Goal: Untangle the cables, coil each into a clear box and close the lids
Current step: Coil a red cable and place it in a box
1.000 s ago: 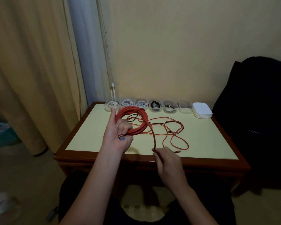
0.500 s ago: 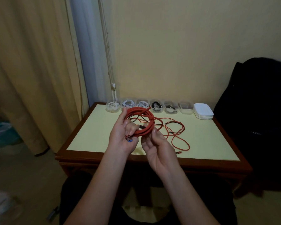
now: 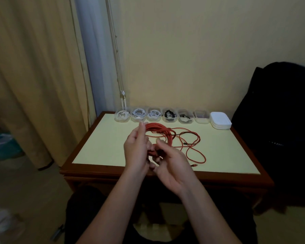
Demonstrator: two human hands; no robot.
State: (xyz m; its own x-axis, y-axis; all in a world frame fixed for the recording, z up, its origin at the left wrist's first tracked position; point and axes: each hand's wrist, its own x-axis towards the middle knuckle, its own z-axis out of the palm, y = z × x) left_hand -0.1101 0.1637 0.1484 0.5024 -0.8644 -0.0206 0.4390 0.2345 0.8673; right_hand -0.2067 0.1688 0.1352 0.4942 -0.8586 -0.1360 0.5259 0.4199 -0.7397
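Observation:
A thick coil of red cable (image 3: 163, 132) hangs in the air above the table's front half. My left hand (image 3: 136, 150) grips the coil's near side, its fingers curled round the strands. My right hand (image 3: 173, 162) is palm up just right of it, thumb and fingers closing on the cable at the coil's lower edge. The loose red tail (image 3: 195, 152) trails over the yellow table top (image 3: 102, 143), tangled with a thin black cable (image 3: 187, 133). Its plug end (image 3: 194, 165) lies near the front edge.
A row of clear boxes lines the far edge: three with white cables (image 3: 139, 113), two with dark cables (image 3: 169, 115), one (image 3: 202, 116) that looks empty. A stack of white lids (image 3: 220, 120) sits at the row's right end. A dark bag (image 3: 280, 131) stands beside the table, curtains hang at left.
My right hand came up from the table's front edge to the coil and laid another loop of red cable on it. The loose tail on the table got shorter. The coil tilted flatter.

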